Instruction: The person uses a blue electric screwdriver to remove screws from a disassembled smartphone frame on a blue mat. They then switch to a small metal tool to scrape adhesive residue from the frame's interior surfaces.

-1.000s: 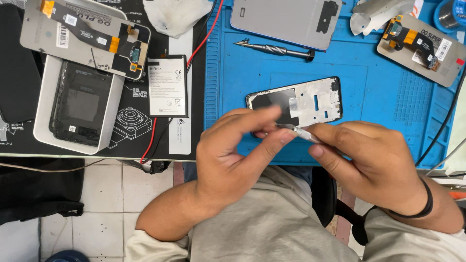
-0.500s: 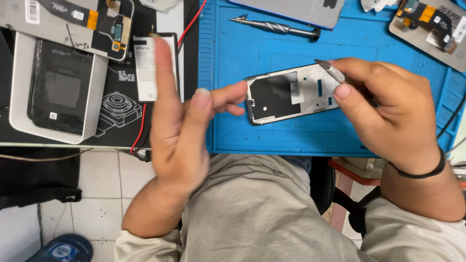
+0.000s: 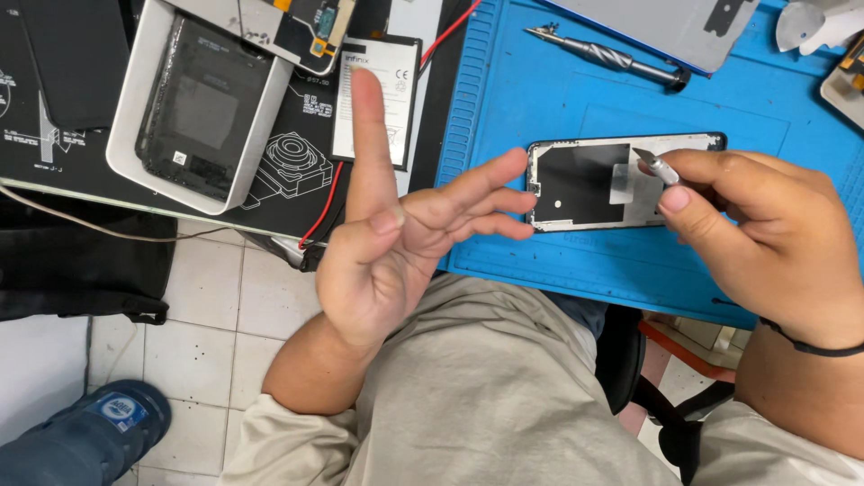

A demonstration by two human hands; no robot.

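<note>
Right hand (image 3: 765, 229) hides tweezers (image 3: 655, 166) (tip shows), phone frame (image 3: 585, 184) — part-covered

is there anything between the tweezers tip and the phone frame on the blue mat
Nothing visible does. The right hand holds the tweezers with the tip right over the phone frame, above a small clear film piece on its plate. The left hand is open beside the frame's left end, not over it.

A phone frame (image 3: 621, 183) lies on a mat (image 3: 765, 117) on the bench. Behind it on the mat lies a screwdriver (image 3: 607, 58). Left of the mat lies a battery (image 3: 376, 99), and further left a tray (image 3: 193, 108) holding a phone back. The left hand (image 3: 396, 243) is left of the frame, the right hand (image 3: 765, 234) at its right end.
</note>
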